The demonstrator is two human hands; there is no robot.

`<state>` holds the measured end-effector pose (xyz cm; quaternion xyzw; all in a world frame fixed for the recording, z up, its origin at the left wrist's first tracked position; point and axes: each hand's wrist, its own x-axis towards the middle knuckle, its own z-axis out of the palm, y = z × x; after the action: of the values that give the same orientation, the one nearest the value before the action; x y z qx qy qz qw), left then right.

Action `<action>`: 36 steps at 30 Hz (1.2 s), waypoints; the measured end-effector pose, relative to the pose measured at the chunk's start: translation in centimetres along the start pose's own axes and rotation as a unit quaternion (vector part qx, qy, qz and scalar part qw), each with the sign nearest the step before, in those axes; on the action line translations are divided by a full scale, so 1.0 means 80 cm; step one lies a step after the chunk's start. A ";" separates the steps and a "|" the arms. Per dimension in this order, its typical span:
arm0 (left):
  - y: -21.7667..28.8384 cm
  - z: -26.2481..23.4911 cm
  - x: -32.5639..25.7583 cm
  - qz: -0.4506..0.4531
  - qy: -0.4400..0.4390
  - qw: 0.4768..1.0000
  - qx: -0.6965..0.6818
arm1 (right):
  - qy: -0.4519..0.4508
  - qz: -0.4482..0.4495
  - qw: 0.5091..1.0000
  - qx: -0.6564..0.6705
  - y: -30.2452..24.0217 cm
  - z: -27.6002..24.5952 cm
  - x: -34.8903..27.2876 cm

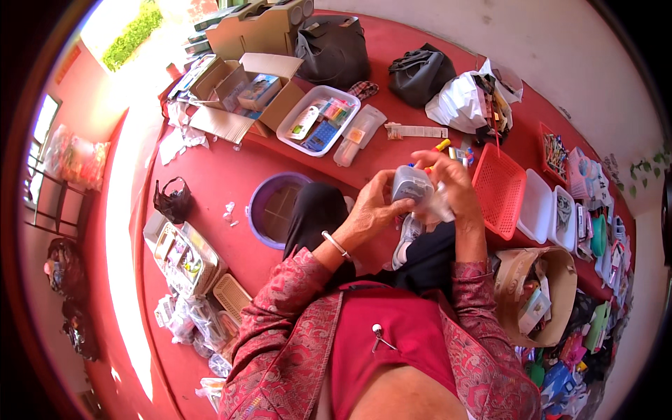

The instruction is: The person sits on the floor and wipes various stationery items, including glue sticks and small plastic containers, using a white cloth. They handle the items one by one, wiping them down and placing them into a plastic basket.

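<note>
In front of my lap, my left hand (pixel 376 210) grips a small greyish see-through plastic box (pixel 411 183), thumb along its near side and fingers behind. My right hand (pixel 456 183) is close to the box's right side, its upper fingers stretched toward the lid and slightly blurred. Crumpled clear plastic (pixel 438 207) hangs from that hand's lower fingers, against the box. The contents of the box cannot be made out.
A purple basin (pixel 253 210) stands left of my knee. Beyond are a white tray of packaged goods (pixel 285 133), an open cardboard box (pixel 283 105) and black bags (pixel 332 56). On the right are a red basket (pixel 514 203), white trays (pixel 535 206) and a paper bag (pixel 511 294).
</note>
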<state>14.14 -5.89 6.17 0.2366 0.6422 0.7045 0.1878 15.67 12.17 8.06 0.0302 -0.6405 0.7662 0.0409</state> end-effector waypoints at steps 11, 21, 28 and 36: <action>-0.060 -0.007 0.037 0.026 0.062 0.976 -0.207 | 0.233 0.032 0.969 0.076 0.089 0.007 0.071; -0.055 -0.139 0.047 -0.032 0.266 0.939 -0.216 | 0.096 0.155 0.975 0.127 0.097 -0.018 0.061; -0.100 -0.252 0.027 -0.079 0.352 0.923 -0.132 | 0.099 0.116 0.984 0.090 0.075 -0.028 0.043; -0.184 -0.305 0.109 -0.165 0.277 0.936 -0.139 | 0.142 0.141 0.978 0.057 0.065 -0.041 0.033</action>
<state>-7.60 -19.28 -9.22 -0.1057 0.5941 0.7836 0.1475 12.52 14.56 2.67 -0.1673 -0.5815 0.7959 0.0208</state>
